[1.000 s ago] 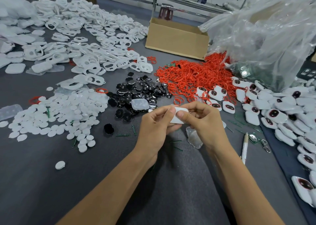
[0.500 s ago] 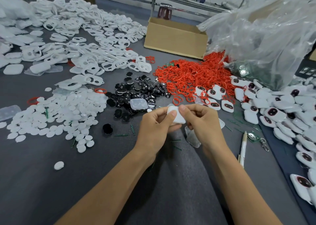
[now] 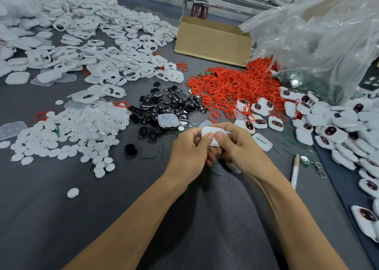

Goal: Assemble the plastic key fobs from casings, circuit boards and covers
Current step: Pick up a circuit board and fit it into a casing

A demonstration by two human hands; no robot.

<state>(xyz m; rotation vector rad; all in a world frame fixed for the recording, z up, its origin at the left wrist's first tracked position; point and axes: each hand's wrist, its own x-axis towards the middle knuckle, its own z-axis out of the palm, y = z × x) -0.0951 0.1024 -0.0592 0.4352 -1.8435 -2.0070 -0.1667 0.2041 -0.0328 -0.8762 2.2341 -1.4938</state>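
Both hands, left hand and right hand, pinch one white key fob casing, thumbs pressing it closed; next it likely joins the finished fobs at right.

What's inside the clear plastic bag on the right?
Through the clear plastic bag, green circuit boards with round silver discs show near its lower edge. Higher up, crumpled, glaring film hides whatever else it holds.

Hands, 2: left hand, right hand. Small white plastic fob casing in both hands, 1. Brown cardboard box, 1. White pen, 1. Big clear plastic bag, 1. Heaps too many to count, 5 kinds: white plastic frames w. cut-outs, white round discs, glossy black caps, red rubber rings, finished white fobs w. dark windows.
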